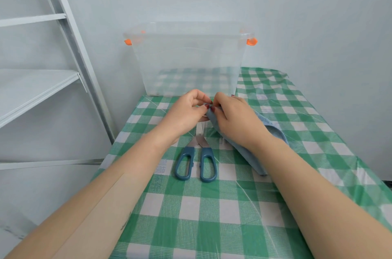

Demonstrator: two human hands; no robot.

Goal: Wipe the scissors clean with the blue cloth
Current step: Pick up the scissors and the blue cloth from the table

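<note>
The scissors (pixel 197 152) lie on the table with their blue handles toward me and the steel blades pointing away. My left hand (pixel 186 113) has curled fingers at the blade tips and seems to pinch them. My right hand (pixel 235 119) grips the blue cloth (pixel 252 157) and holds a fold of it against the blade tips, right beside my left fingertips. The tips themselves are hidden under my fingers and the cloth. The rest of the cloth trails under my right wrist onto the table.
A clear plastic storage box (pixel 191 59) with orange latches stands just behind my hands. The table wears a green and white checked cover (pixel 201 216). A white metal shelf frame (pixel 70 46) stands to the left, and a wall is close behind.
</note>
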